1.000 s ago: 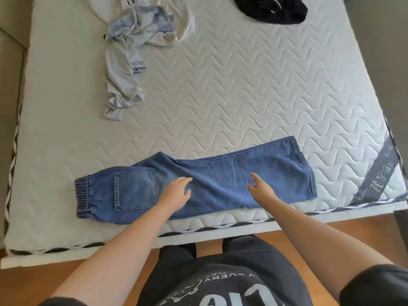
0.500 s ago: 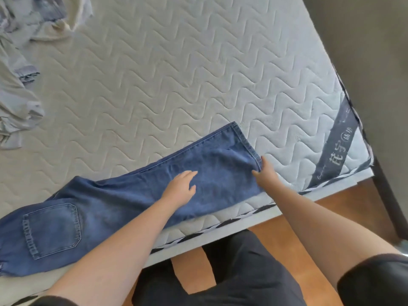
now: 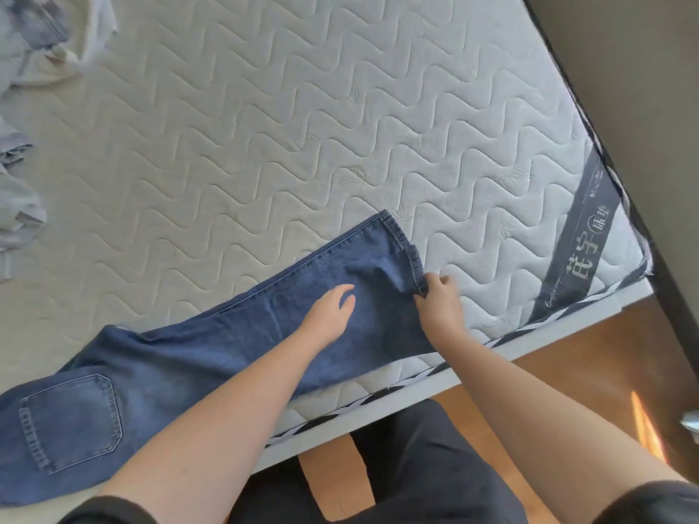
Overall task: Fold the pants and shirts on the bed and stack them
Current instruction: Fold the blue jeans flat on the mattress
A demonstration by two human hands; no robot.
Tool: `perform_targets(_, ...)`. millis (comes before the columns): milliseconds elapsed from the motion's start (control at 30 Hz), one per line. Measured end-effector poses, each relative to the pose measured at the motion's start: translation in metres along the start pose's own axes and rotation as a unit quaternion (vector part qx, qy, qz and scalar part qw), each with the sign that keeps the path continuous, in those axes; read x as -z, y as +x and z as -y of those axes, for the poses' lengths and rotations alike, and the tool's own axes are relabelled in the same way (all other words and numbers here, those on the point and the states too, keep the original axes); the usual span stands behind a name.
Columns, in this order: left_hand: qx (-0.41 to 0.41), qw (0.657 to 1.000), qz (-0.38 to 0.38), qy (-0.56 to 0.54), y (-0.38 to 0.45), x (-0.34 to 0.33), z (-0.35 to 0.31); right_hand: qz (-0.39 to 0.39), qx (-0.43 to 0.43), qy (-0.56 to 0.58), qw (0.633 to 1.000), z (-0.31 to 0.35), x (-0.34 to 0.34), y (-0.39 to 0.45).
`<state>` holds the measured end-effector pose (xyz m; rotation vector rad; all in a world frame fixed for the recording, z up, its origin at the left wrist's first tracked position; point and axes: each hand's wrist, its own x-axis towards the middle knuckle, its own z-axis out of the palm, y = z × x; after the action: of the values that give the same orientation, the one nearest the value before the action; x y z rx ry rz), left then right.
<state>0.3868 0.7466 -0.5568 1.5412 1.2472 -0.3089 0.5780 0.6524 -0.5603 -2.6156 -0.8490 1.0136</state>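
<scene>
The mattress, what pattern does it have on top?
The mattress is off-white with wavy quilted lines stitched across it, seen in the head view.

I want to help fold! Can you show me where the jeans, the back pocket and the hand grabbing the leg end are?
jeans [image 3: 212, 346]: head view, on the blue leg cloth.
back pocket [image 3: 72, 421]: head view, middle of the stitched patch.
right hand [image 3: 438, 300]: head view, back of the hand at the hem.

Jeans [image 3: 196, 357] waistband beyond left edge
</scene>
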Motion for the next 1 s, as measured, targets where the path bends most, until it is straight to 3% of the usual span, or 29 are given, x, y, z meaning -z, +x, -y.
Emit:
perform_targets(100, 0.043, 0.99, 0.021, -0.135, -0.003, -0.005, -0.014, -0.02, 0.06, 0.063, 0.996, 0.011, 0.005, -0.027)
perform_targets(200, 0.106, 0.932, 0.071, -0.34, -0.01, -0.005, -0.027, 0.035, 0.173, 0.087, 0.98, 0.024, 0.004, -0.053)
perform_targets(267, 0.137, 0.91, 0.076, -0.383, -0.011, -0.002, -0.029, 0.089, 0.232, 0.104, 0.963, 0.031, 0.001, -0.066)
perform_targets(367, 0.178, 0.887, 0.028, -0.426, -0.008, -0.001, -0.026, 0.224, 0.206, 0.172, 0.937, 0.037, -0.003, -0.073)
perform_targets(433, 0.188, 0.891, -0.026, -0.412, -0.007, 0.002, -0.019, 0.234, 0.15, 0.214, 0.936, 0.032, -0.009, -0.07)
perform_targets(567, 0.146, 0.949, -0.081, -0.268, -0.012, 0.011, -0.003, 0.062, 0.011, 0.213, 0.975, 0.01, -0.014, -0.035)
perform_targets(667, 0.126, 0.957, -0.099, -0.243, -0.016, 0.018, 0.004, 0.038, -0.06, 0.141, 0.987, -0.006, -0.012, 0.007)
perform_targets(800, 0.12, 0.952, -0.141, -0.244, -0.018, 0.024, 0.008, 0.081, -0.077, 0.013, 0.994, -0.018, -0.02, 0.042)
perform_targets(900, 0.101, 0.951, -0.17, -0.24, -0.017, 0.03, 0.0, 0.083, -0.084, 0.018, 0.993, -0.02, -0.025, 0.053)
perform_targets(1000, 0.069, 0.949, -0.202, -0.231, -0.013, 0.037, -0.02, 0.067, -0.038, 0.037, 0.996, -0.022, -0.02, 0.049)
